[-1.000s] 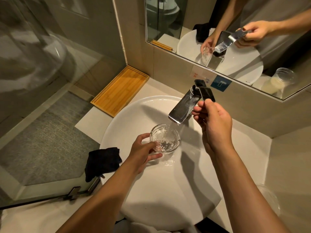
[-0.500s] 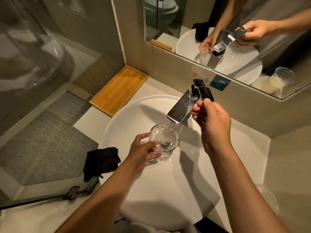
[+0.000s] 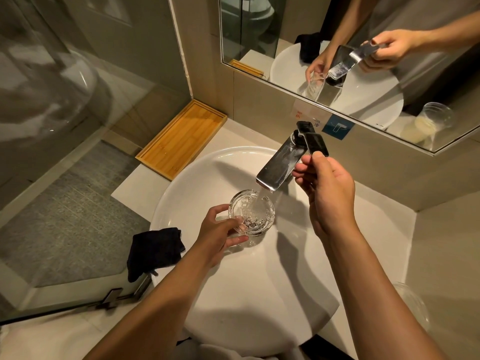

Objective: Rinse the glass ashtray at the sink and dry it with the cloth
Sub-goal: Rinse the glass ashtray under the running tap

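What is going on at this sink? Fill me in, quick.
A person is rinsing a glass ashtray. The left hand holds it by its near rim under the chrome faucet, and water is running from the spout into it. The right hand is on the faucet's lever handle. A dark cloth lies unused on the left rim of the white basin, so drying has not started.

counter [image 3: 135, 189] bears basin [image 3: 259, 294], tray [image 3: 181, 141]
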